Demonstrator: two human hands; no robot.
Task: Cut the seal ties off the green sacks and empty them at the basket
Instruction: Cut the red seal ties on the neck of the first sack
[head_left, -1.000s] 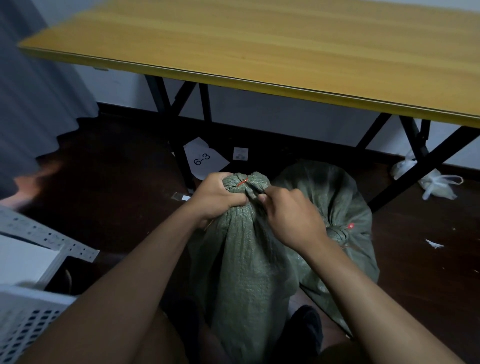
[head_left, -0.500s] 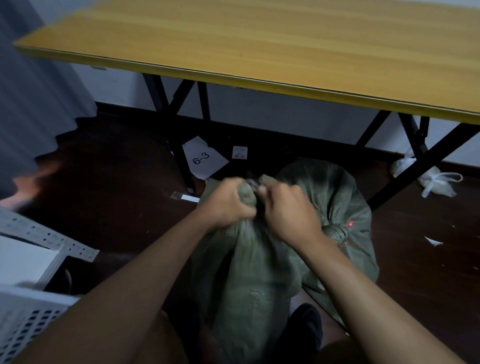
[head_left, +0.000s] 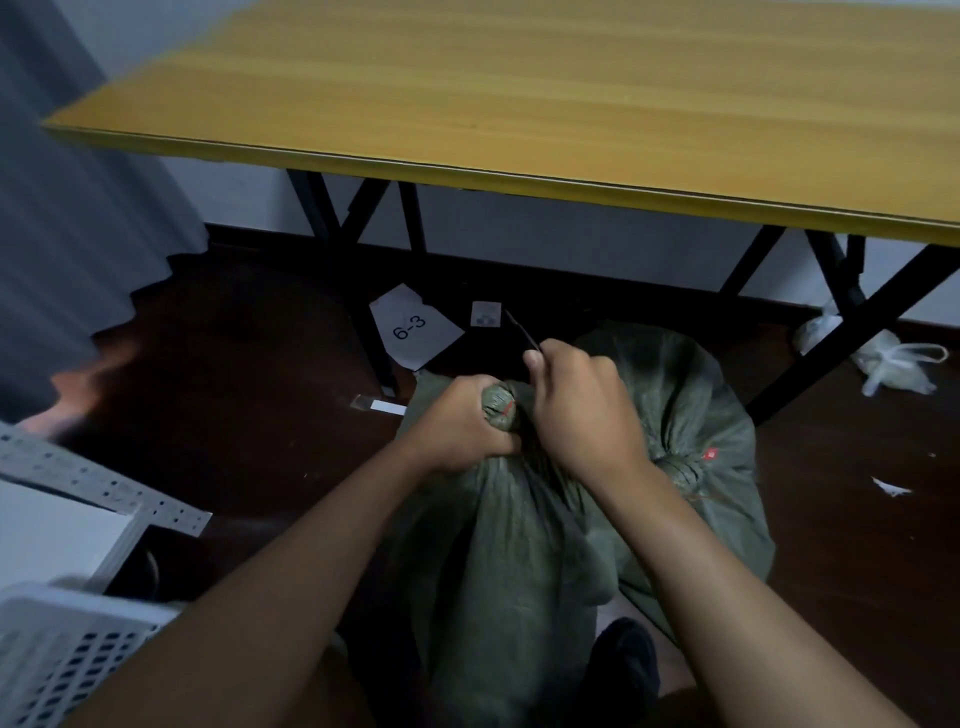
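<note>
Woven plastic, that's what this green sack (head_left: 498, 545) looks like, so it should be soft and floppy but tough, and a bit slick under the fingers. It stands on the floor right in front of me, near side of the table (head_left: 519, 104). My left hand (head_left: 462, 426) is wrapped tight around the bunched neck (head_left: 497, 408), just below the red tie (head_left: 508, 408), which seems like the only sensible place to hold it, since the body just sags. My right hand (head_left: 582, 400) is closed around a small blade (head_left: 521, 330) that sticks out far past my thumb. The bag looks full, so probably heavy to tip. A second sack (head_left: 691, 415) with its own red tie sits just behind on the right. The white basket (head_left: 62, 654) is near left.
</note>
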